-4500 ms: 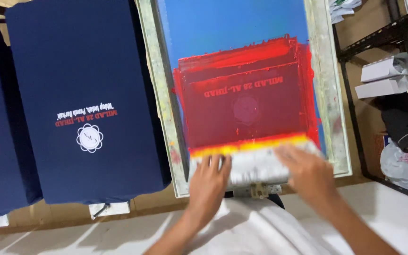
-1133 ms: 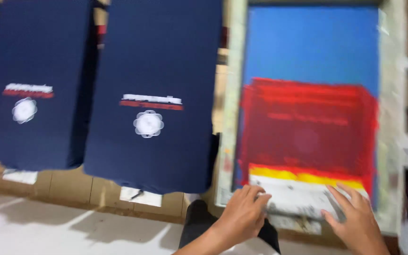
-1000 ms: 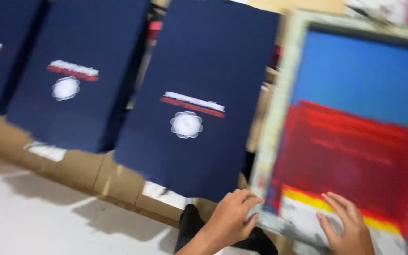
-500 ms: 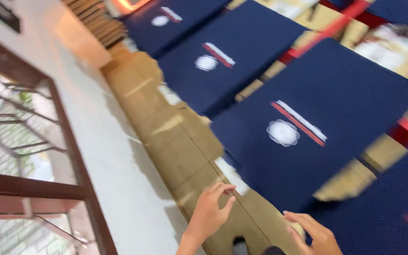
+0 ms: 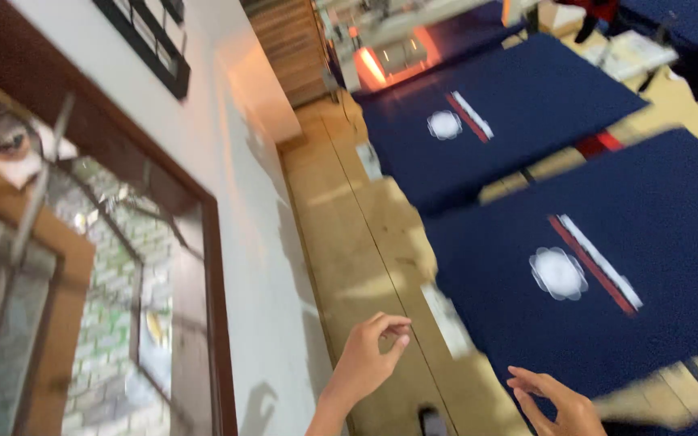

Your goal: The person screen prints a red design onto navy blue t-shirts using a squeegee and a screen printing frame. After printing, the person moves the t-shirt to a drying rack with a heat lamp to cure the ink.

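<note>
Head view: the left hand [image 5: 369, 355] hangs in the air at about 6 o'clock, fingers loosely curled with thumb and forefinger tips close together, pinching nothing; the right hand [image 5: 559, 400] sits at about 5 o'clock, fingers spread and slightly bent, empty, its fingertips just beside the near edge of the nearest navy garment [image 5: 607, 266].

That navy garment lies flat on a pallet at about 3 o'clock; its long axis runs from roughly 7 o'clock to 1 o'clock; on it a round white emblem [image 5: 557, 273] sits beside a red stripe [image 5: 591, 265] and a white stripe [image 5: 603, 260], both running from about 11 o'clock down toward 4 o'clock.

A second navy garment [image 5: 502, 113] lies at about 1 o'clock, well apart from the hands, with the same white emblem and red-and-white stripes, pointing the same way; a small pale rectangular tag [image 5: 448, 321] lies on the wooden bench [image 5: 365, 234] between the left hand and the nearest garment.

At 9 o'clock a white wall [image 5: 244, 194] carries a dark brown window frame [image 5: 212, 307]; a glowing orange heater [image 5: 389, 60] stands at about 12 o'clock; the whole picture is blurred.
</note>
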